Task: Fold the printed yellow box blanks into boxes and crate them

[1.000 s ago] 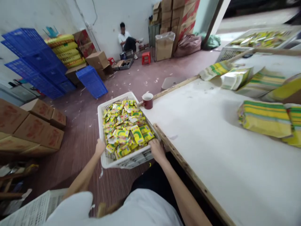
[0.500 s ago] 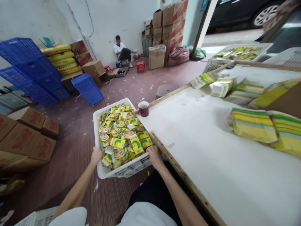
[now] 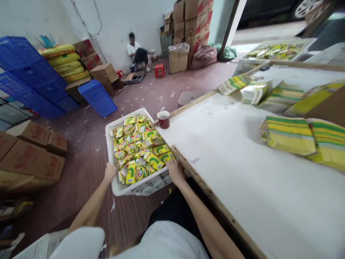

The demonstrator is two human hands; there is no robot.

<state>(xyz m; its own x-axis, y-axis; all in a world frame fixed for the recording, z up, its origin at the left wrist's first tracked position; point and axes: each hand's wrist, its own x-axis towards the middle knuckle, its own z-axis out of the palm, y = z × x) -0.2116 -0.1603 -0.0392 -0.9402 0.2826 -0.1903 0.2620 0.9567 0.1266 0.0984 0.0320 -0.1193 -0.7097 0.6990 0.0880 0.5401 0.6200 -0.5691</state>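
A white plastic crate [image 3: 110,153] full of small yellow-and-green packets [image 3: 140,138] sits at the left edge of the white table [image 3: 215,151]. My left hand [image 3: 110,172] grips the crate's rim on its left side, near the front corner. On the right, my right hand [image 3: 175,171] is closed over the rim at the near right corner, beside the table's wooden edge [image 3: 205,187]. The undersides of my fingers are hidden by the rim. A dark red mug [image 3: 164,121] stands at the table corner, close to the crate's far right side.
Flattened yellow-and-green packaging stacks [image 3: 288,135] lie on the table's right. Brown cartons [image 3: 29,154] and blue crates [image 3: 32,79] stand to the left. A person [image 3: 137,53] sits by the far wall near a red stool [image 3: 159,70]. Another filled crate [image 3: 248,66] is beyond the table.
The packets in the crate have shifted and lie differently. Both hands keep hold of the rim. The whole view has moved slightly, with the crate a little higher in it.
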